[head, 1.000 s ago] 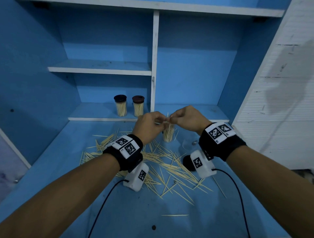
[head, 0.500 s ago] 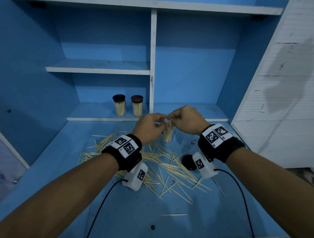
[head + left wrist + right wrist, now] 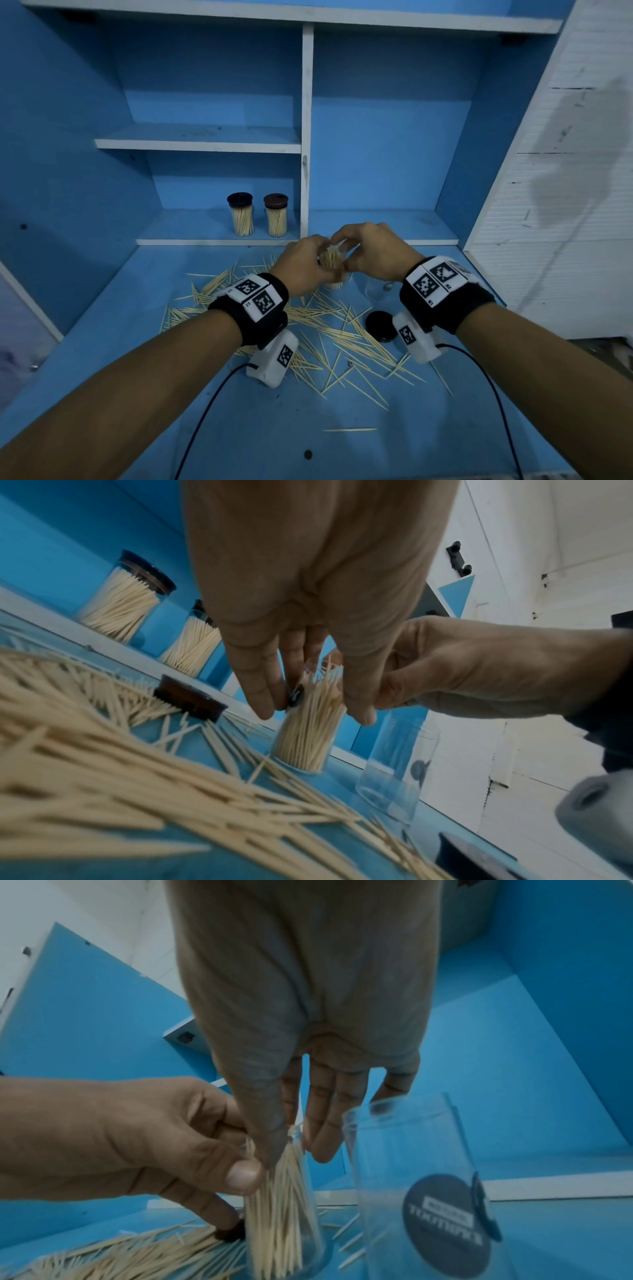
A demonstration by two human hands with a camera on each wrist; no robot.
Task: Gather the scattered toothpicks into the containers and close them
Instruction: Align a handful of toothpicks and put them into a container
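Both hands, left hand (image 3: 301,265) and right hand (image 3: 373,251), pinch the toothpick bundle (image 3: 313,712) standing in the open clear jar (image 3: 301,750). Just right of that jar stands one empty jar (image 3: 394,767); behind it, two lidded full jars (image 3: 258,216) sit on the shelf (image 3: 376,226). Loose toothpicks (image 3: 342,339) and two dark lids (image 3: 380,323) lie nearer the person.

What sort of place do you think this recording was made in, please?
Probably a home storage nook or built-in cupboard: blue shelves with white edging, capped toothpick jars on the lower shelf, and a white panelled wall alongside.
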